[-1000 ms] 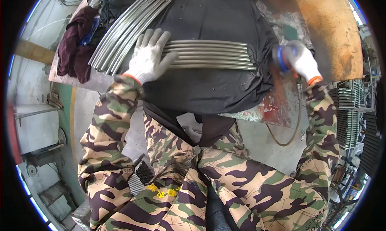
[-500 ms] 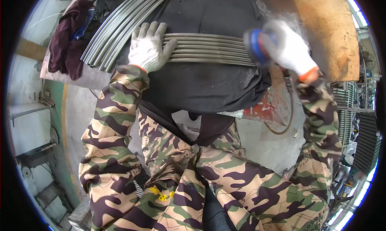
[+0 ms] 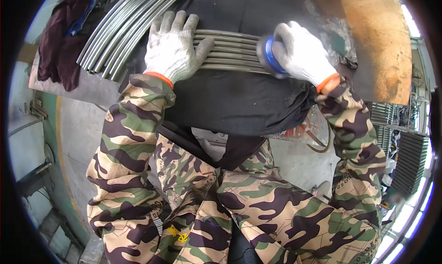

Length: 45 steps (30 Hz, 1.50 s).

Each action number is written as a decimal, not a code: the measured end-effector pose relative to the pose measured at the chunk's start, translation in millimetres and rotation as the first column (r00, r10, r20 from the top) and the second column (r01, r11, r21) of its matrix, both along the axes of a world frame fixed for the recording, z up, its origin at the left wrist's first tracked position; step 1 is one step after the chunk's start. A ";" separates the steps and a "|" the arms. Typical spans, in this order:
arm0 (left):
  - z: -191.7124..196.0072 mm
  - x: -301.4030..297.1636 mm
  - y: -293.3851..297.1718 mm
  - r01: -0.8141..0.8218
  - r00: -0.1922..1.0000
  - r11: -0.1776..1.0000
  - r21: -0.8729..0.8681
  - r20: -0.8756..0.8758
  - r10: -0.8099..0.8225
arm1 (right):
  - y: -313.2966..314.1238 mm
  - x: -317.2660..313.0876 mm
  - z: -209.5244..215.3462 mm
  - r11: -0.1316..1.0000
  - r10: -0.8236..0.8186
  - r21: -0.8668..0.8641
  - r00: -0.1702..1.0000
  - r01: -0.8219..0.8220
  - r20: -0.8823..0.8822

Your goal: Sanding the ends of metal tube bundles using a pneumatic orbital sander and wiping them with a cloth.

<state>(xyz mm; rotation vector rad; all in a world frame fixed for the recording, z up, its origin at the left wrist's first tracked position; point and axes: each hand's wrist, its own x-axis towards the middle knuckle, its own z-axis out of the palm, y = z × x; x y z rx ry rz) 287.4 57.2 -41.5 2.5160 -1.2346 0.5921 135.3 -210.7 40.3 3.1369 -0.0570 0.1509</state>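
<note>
My left hand (image 3: 171,51), in a white and grey work glove, lies flat with fingers spread over the left end of a row of metal tubes (image 3: 234,50). The tubes lie side by side, slightly curved, on a black cloth (image 3: 235,98). My right hand (image 3: 301,54), gloved the same way, is closed round a round blue tool (image 3: 273,57) with a greyish disc-like side, blurred by motion. The tool is at the tubes' right part and covers their ends. Its exact kind cannot be made out.
More curved shiny tubes (image 3: 122,34) lie at the left back, beside a dark maroon cloth (image 3: 60,48). A brown board (image 3: 377,43) is at the right, with crumpled clear plastic (image 3: 338,38) near it. A hose (image 3: 322,146) loops below the table's right edge.
My right hand has moved left along the tubes with the blue tool. My left hand stays on the tubes. The whole view has shifted slightly.
</note>
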 end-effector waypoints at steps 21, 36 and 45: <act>9.1 -6.3 3.5 0.010 0.998 0.995 0.099 -0.063 -0.004 | 25.1 13.9 8.7 0.998 0.067 0.026 0.997 -0.066 -0.043; 4.0 0.1 8.5 0.023 0.996 0.994 0.103 -0.090 -0.014 | 37.2 54.7 0.8 1.000 -0.018 0.009 1.000 0.018 -0.004; -12.5 4.0 16.5 -0.032 0.996 0.994 -0.102 -0.085 0.023 | 53.0 62.6 11.5 0.998 -0.056 -0.028 0.992 0.053 -0.109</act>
